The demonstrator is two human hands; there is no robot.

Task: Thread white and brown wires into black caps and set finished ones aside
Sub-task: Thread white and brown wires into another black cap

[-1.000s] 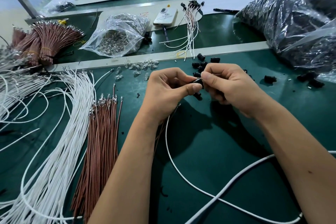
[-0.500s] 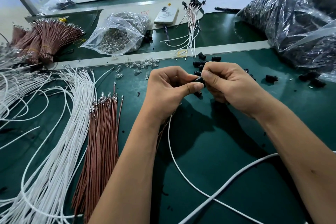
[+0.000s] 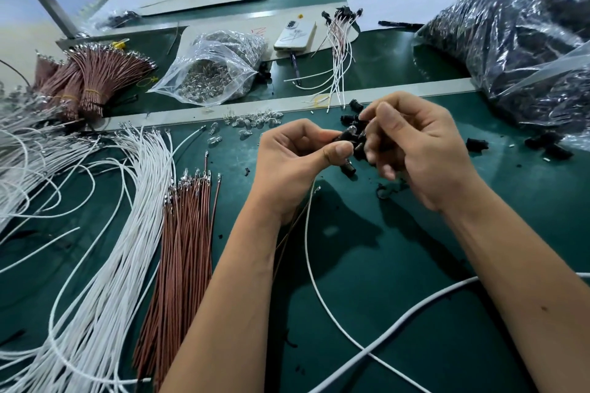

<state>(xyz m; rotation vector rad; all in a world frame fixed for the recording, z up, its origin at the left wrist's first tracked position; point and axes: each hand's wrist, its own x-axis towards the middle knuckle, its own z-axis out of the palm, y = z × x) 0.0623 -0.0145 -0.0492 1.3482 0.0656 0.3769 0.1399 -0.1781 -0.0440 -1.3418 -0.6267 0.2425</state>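
On the green counter [image 3: 399, 281] our fan of loose white wires [image 3: 105, 265] and brown wires [image 3: 188, 252] lies toward the left edge, finished assemblies [image 3: 340, 51] toward the far edge; our left hand [image 3: 293, 163] pinches the black cap [image 3: 346, 136], long axis pointing right at our right hand [image 3: 412, 150], whose curled fingers hold nothing we can make out; a white wire [image 3: 311, 262] trails toward us; judging so, the left grip should carry it aside.
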